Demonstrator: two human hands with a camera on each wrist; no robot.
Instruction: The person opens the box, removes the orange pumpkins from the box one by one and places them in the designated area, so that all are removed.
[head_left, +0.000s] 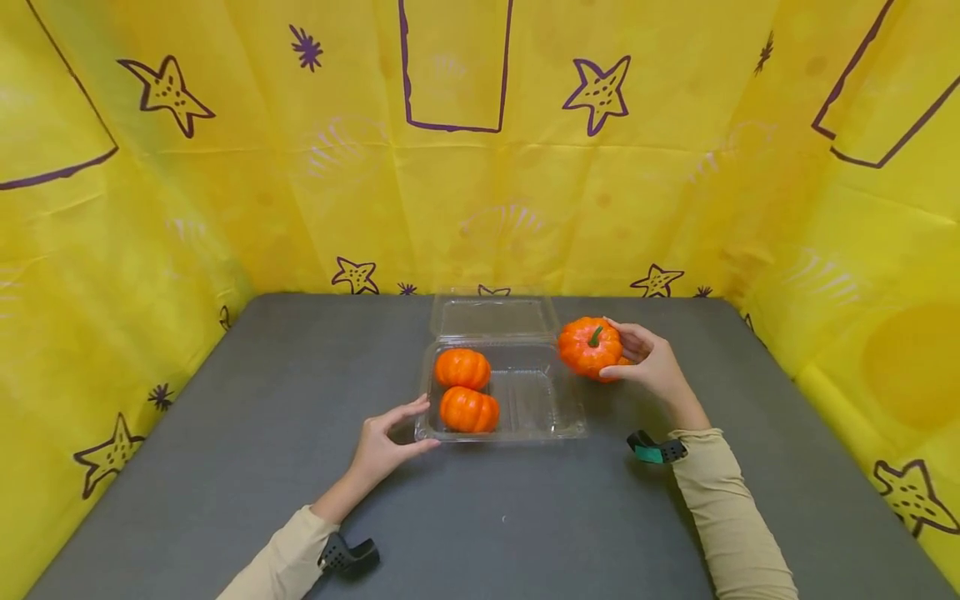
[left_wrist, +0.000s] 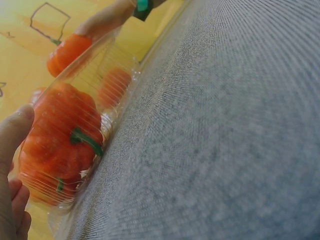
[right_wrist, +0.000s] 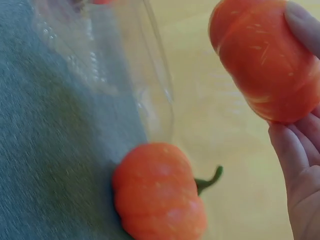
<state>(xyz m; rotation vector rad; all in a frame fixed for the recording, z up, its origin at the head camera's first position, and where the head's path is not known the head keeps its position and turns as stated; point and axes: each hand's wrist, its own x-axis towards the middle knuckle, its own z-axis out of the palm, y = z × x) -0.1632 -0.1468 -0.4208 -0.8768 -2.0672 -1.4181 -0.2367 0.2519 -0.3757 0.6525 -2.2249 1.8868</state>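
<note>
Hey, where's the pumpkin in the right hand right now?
In the head view, the held pumpkin is right of centre, near the right end of the clear container, gripped by the right hand.

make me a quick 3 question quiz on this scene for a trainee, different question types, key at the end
1. Count: how many pumpkins sit inside the clear plastic clamshell container?

2. True or false: the left hand is holding a pumpkin.

3. Multiple choice: seen from the person, on which side of the container is its open lid?
A) near side
B) left side
C) far side

Key:
1. Two, both in the left part.
2. False; it is at the container's near left corner, while the right hand grips the held pumpkin.
3. C.
</note>
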